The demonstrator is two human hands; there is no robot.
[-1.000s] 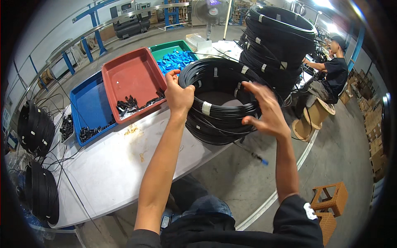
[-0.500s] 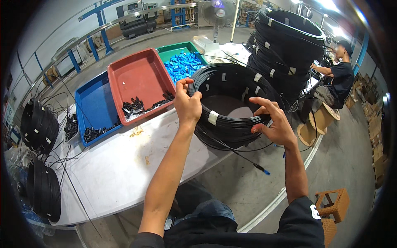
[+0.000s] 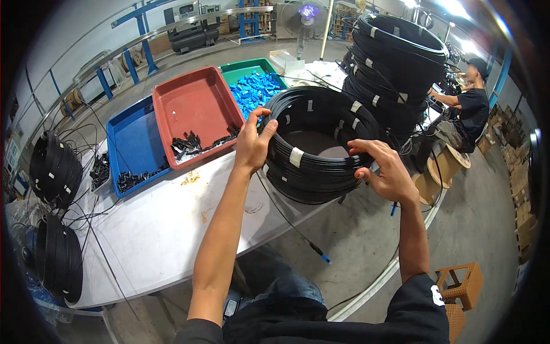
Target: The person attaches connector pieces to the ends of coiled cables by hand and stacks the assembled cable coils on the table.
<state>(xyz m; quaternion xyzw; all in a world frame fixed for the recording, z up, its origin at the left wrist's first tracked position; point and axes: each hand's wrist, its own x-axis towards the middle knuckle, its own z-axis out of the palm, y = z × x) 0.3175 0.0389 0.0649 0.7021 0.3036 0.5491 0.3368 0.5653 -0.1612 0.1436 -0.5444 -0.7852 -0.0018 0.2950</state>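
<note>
A wide coil of black cable (image 3: 309, 182), bound with white tape pieces, stands at the front edge of the white table between my hands. My left hand (image 3: 250, 148) grips its left side, the thumb at the rim. On the right side, my right hand (image 3: 392, 172) has its fingers over the rim and its thumb against the outer wall. One cable end with a blue-tipped connector (image 3: 322, 255) hangs below the coil past the table edge. Another blue connector (image 3: 393, 210) dangles beside my right wrist.
Left of the coil lie a red tray (image 3: 195, 106), a blue tray (image 3: 134, 137) and a green tray (image 3: 232, 66) of small parts. A tall coil stack (image 3: 395, 74) rises behind. More coils (image 3: 54, 172) sit far left. A co-worker (image 3: 474, 106) sits at right, near orange stools (image 3: 461, 284).
The hanging cable end has swung left and down, away from my right hand. The coil has turned slightly, and my left hand has shifted a little left and down along its side.
</note>
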